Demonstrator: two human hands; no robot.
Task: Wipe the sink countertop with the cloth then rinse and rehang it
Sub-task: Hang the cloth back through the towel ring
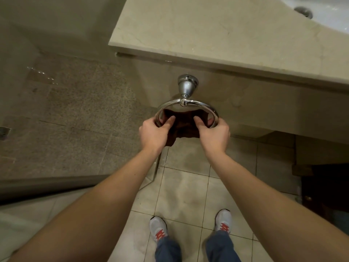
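Observation:
A dark brown cloth (184,125) hangs through a chrome towel ring (186,103) fixed to the side of the vanity below the beige stone countertop (217,33). My left hand (154,132) grips the cloth's left part, thumb inside the ring. On the other side my right hand (213,133) pinches the cloth's right part, fingers wrapped round the ring's right edge. A corner of the cloth droops below my left hand. The white sink basin (328,14) with its chrome drain (304,11) shows at the top right.
A glass shower door with a dark sill (47,184) runs along the left, with speckled shower floor behind it. Beige floor tiles (187,190) lie below, with my two grey-and-red shoes (158,228) on them. A dark opening (324,186) under the vanity is at the right.

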